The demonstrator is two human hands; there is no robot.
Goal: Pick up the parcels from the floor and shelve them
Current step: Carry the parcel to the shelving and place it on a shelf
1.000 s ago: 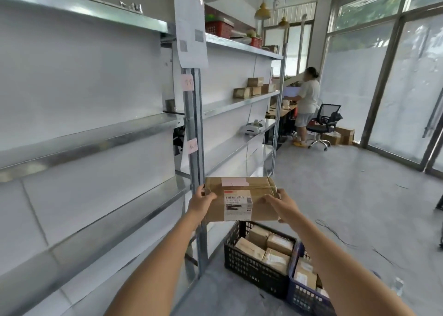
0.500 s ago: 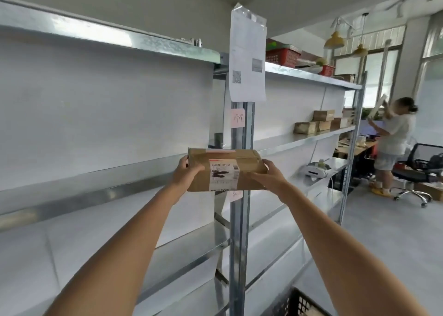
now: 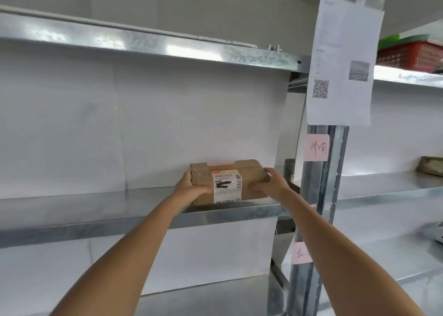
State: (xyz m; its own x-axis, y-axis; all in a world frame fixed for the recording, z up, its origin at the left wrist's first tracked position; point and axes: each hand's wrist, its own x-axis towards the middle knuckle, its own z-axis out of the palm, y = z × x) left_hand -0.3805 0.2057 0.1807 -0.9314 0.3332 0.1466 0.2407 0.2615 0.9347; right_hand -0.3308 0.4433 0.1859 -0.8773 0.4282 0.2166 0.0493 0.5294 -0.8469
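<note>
I can read little here. The white shipping label [image 3: 226,186] on the parcel's [image 3: 249,174] front carries a barcode and blacked-out lines; only "70" shows at its bottom edge. At two o'clock, the paper sheet [image 3: 342,59] on the upright [image 3: 318,196] bears a QR code, its text too faint. Two pink notes [image 3: 317,147] below have handwritten characters I cannot make out.

Red basket [image 3: 417,54], far parcel [image 3: 431,166] cut by right edge.

Two bare forearms reach in from below, sleeveless as far as shown. Left hand [image 3: 189,188] and right hand [image 3: 272,185] seem ungloved; no rings discernible.
</note>
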